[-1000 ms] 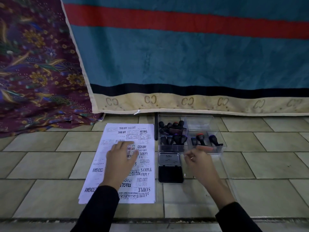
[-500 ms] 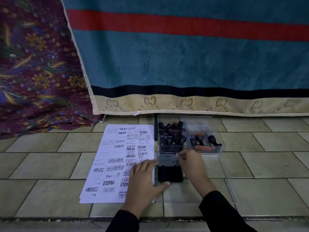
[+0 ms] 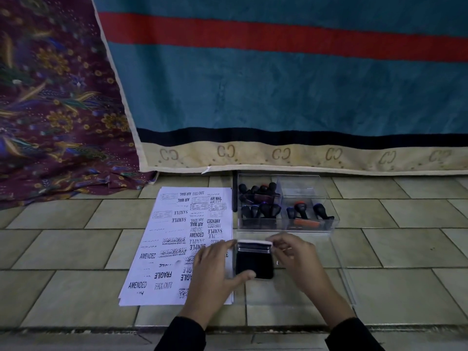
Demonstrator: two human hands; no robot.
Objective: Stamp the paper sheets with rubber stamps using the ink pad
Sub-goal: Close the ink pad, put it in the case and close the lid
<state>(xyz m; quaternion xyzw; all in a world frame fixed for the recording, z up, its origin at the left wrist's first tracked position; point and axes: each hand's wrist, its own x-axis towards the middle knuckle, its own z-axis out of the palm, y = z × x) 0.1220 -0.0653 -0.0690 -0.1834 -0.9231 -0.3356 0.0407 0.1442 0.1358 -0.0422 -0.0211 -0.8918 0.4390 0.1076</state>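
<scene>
A black ink pad point(image 3: 254, 266) with a metal lid point(image 3: 254, 246) lies on the tiled floor, the lid raised partway at its far edge. My left hand point(image 3: 215, 272) holds the pad's left side, thumb at its near corner. My right hand point(image 3: 295, 257) pinches the lid's right end. Left of the pad lies a stack of paper sheets point(image 3: 182, 239) covered with black stamp marks. Behind the pad stands a clear plastic box point(image 3: 307, 191) with several black-handled rubber stamps point(image 3: 260, 206) in its compartments.
A teal rug with a red stripe point(image 3: 278, 84) hangs right behind the box, and a purple patterned cloth point(image 3: 55, 97) is at the far left. A clear plastic lid point(image 3: 344, 282) lies flat on the floor to the right of the pad.
My left hand left the paper and moved right to the ink pad. My right hand came from the stamp box to the pad's lid, which has tilted up from lying flat.
</scene>
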